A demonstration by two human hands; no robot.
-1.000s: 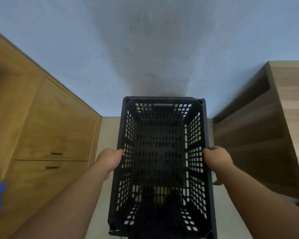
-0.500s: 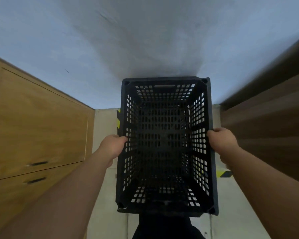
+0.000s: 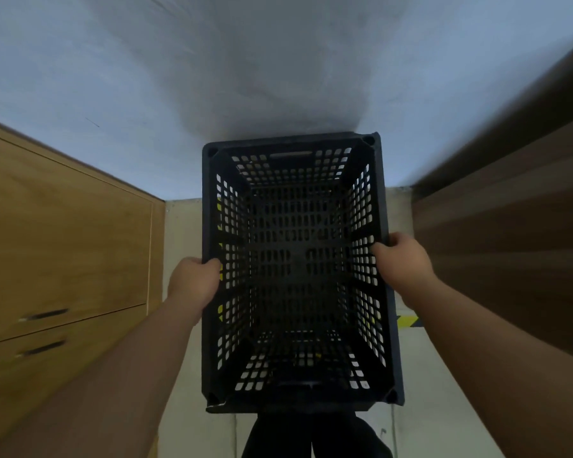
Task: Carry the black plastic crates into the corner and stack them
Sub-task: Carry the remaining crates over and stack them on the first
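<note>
- One black crate (image 3: 298, 272) hangs open-side up between the arms, above the floor (image 3: 182, 226), its long axis running near to far toward the wall (image 3: 212, 77).
- Left hand (image 3: 194, 282) and right hand (image 3: 406, 262) each clamp a long-side rim at mid-length, about equally near.
- The wooden cabinet (image 3: 67, 246) flanks it left and a dark wooden unit (image 3: 510, 246) right; the corner likely lies straight ahead.

Forearms (image 3: 119, 375) bare, no sleeves; dark trousers (image 3: 311, 434) below.
</note>
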